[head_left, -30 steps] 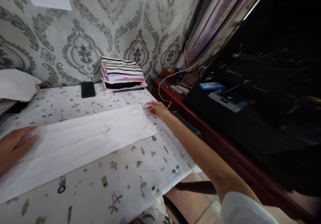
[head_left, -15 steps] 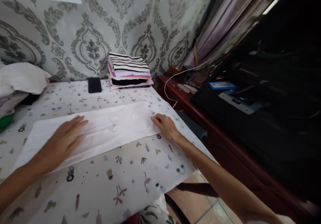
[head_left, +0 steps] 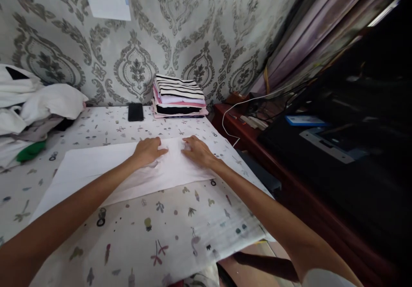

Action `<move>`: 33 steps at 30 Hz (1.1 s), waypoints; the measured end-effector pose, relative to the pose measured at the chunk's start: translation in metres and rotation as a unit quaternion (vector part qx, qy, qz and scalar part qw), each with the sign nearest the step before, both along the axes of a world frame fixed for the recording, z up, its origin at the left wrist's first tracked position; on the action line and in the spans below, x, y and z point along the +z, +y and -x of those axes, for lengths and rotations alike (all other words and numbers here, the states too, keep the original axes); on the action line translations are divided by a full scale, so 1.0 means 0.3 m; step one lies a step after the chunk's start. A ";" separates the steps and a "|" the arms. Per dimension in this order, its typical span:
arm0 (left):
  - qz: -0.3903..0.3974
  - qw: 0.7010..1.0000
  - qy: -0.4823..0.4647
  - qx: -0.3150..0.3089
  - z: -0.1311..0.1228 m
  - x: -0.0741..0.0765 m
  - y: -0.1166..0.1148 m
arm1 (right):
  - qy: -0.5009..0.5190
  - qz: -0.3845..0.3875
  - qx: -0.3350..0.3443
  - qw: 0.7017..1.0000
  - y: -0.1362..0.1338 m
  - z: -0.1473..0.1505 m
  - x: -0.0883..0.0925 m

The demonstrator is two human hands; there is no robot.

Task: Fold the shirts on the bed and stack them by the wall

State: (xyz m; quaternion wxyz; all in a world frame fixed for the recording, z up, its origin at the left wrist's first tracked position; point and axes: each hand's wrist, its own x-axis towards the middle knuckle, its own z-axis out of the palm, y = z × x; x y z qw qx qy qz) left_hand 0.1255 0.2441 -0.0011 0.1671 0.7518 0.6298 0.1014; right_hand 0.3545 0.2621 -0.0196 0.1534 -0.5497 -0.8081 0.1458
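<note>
A white piece of clothing [head_left: 103, 155], folded into a long flat strip, lies across the patterned tablecloth [head_left: 180, 227]. My left hand [head_left: 148, 152] rests on its middle part, thumb apart from the fingers. On the right part lies my right hand [head_left: 197, 152], its thumb and fingers also apart. The two hands face each other with a short stretch of white fabric between them. Small creases show in the fabric by my left fingers. What kind of garment it is, I cannot tell.
At the back stands a stack of folded clothes [head_left: 180, 96], striped on top, beside a black phone [head_left: 135, 112]. A loose heap of clothes [head_left: 51, 107] lies far left. Right of the table are a dark red cabinet [head_left: 251, 134], a white cable [head_left: 225, 124] and a large black screen [head_left: 354, 107].
My left hand has slid right along the white clothing to its middle. My right hand has left the right end, moved inward, and its fingers have spread. The view has shifted slightly.
</note>
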 end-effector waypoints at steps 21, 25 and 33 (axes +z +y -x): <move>0.022 0.976 -0.067 -0.204 0.061 0.046 -0.316 | -0.006 0.062 0.219 0.974 -0.116 -0.176 0.033; -0.031 0.989 0.113 -0.091 0.313 0.019 -0.276 | -0.057 0.041 0.249 0.966 -0.135 -0.174 0.056; -0.004 0.947 0.320 -0.030 0.534 0.025 -0.352 | -0.018 -0.085 0.263 0.961 -0.152 -0.140 0.004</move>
